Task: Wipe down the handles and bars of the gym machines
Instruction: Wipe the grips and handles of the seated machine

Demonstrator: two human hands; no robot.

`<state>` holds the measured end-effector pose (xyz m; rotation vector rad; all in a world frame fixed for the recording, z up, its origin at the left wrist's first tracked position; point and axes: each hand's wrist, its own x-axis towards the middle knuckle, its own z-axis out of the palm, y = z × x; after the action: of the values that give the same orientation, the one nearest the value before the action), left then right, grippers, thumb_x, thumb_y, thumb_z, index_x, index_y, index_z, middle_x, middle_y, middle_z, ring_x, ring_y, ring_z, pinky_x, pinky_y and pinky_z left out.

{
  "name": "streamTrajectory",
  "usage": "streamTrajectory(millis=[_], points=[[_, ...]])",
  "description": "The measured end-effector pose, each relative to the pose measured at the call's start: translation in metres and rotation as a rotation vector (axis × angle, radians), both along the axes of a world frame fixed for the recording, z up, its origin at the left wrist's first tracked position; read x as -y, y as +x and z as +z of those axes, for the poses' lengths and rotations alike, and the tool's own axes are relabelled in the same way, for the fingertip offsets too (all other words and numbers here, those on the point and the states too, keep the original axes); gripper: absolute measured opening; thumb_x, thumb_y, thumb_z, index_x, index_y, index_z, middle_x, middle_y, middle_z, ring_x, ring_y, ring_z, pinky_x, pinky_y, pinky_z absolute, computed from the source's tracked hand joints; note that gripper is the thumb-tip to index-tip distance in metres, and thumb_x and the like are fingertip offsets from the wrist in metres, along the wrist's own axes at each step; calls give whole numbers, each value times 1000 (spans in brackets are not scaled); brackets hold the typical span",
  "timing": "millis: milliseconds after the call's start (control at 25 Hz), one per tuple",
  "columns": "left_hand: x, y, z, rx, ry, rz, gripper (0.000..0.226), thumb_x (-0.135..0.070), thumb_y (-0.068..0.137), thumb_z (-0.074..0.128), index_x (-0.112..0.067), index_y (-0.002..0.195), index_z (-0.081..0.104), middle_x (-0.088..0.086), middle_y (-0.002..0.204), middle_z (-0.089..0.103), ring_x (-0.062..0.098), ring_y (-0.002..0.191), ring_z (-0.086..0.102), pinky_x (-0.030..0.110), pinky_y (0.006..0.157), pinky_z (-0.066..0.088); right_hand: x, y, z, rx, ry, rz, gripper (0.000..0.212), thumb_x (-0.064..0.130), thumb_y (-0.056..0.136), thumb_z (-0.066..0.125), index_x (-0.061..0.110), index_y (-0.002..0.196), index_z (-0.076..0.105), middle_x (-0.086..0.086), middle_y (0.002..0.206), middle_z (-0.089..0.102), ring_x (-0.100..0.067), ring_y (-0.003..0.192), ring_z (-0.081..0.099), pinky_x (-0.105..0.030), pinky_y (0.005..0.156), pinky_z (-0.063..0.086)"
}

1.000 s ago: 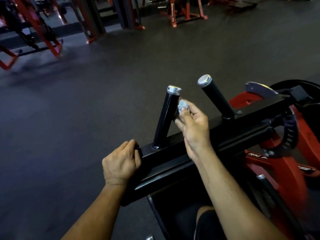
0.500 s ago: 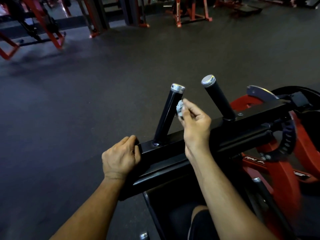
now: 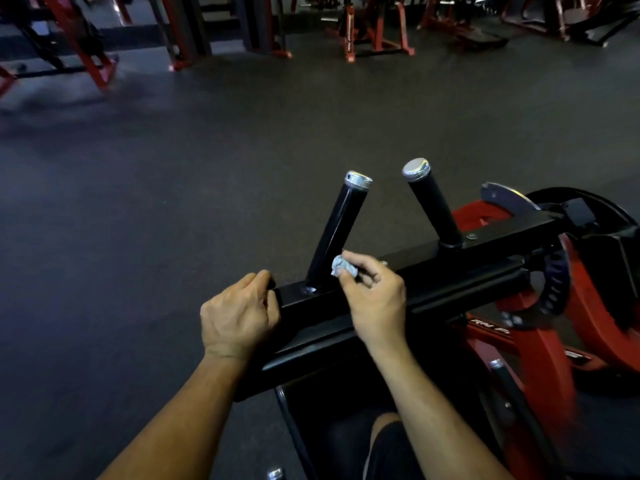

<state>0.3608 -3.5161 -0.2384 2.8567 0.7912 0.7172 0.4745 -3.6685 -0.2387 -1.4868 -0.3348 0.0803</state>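
My right hand [image 3: 375, 301] pinches a small crumpled grey wipe [image 3: 343, 267] between thumb and fingertips, pressing it against the lower part of the left black handle [image 3: 337, 233], just above where it joins the black crossbar [image 3: 485, 268]. My left hand [image 3: 239, 315] is curled around the near end of that crossbar, gripping it. The second black handle [image 3: 434, 206], capped in silver, stands apart to the right, tilted away. Red machine frames [image 3: 372, 32] stand across the dark floor [image 3: 173, 185]

Wad [image 3: 343, 267] (right hand's [image 3: 375, 301]) against left handle's [image 3: 337, 233] base
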Motion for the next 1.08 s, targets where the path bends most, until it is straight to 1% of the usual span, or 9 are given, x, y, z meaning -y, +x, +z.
streamTrajectory(millis=[80,160,320,520,680,800,880,960,1080], points=[[1,0,0,-7,-3,2,26,-33,83,38,-21,76,59,-4,67,60,24,49,55,23,48,24,1,15,21,-3,121,-93,28,-6,89,71,19,102,72,4,96,77,-13,95,74,-21,84,56],[0,-1,1,-11,-5,-1,26,-35,83,39,-21,77,60,-5,67,60,24,48,56,22,48,24,-4,35,45,72,199,-172,22,-2,89,72,18,100,71,1,96,77,-17,95,74,-28,86,58],[-1,-2,0,6,-12,-26,28,-36,83,39,-20,77,60,-4,66,60,24,50,59,23,45,26,-14,47,51,295,14,-241,13,16,92,72,28,97,69,-7,100,73,-25,96,72,-47,85,59],[-1,-2,2,61,-23,-37,25,-34,83,40,-18,72,57,-3,62,58,24,49,60,21,46,23,-3,15,28,418,-117,-151,14,-1,90,70,13,90,67,-9,96,69,-15,94,70,-31,82,58],[0,-3,3,70,-43,-37,26,-34,83,39,-18,71,56,-3,60,56,25,48,59,21,47,20,3,1,11,446,-286,-65,14,5,88,72,17,88,67,5,96,69,-13,94,69,-45,80,58],[0,-3,3,65,-51,-40,26,-35,83,39,-19,71,56,-4,60,56,23,47,59,20,47,17,13,-8,19,517,-448,56,15,4,87,74,18,88,69,9,95,68,-7,93,67,-39,82,55],[-1,-3,3,65,-57,-44,27,-35,83,39,-20,71,56,-5,60,57,21,48,60,21,46,20,22,-3,45,694,-522,134,12,3,88,74,15,90,71,7,95,66,-6,91,64,-30,83,53],[-1,-2,2,69,-64,-38,25,-35,83,40,-21,70,56,-4,61,57,21,50,61,22,46,22,20,20,84,972,-575,135,10,1,89,71,9,96,71,-1,101,64,-17,97,63,-24,91,50],[-1,-3,0,71,-79,-44,24,-35,84,41,-21,70,55,-5,61,57,20,52,61,23,46,23,-1,77,142,1327,-870,353,10,5,90,63,10,96,69,-7,104,65,-26,99,63,-29,103,42]])
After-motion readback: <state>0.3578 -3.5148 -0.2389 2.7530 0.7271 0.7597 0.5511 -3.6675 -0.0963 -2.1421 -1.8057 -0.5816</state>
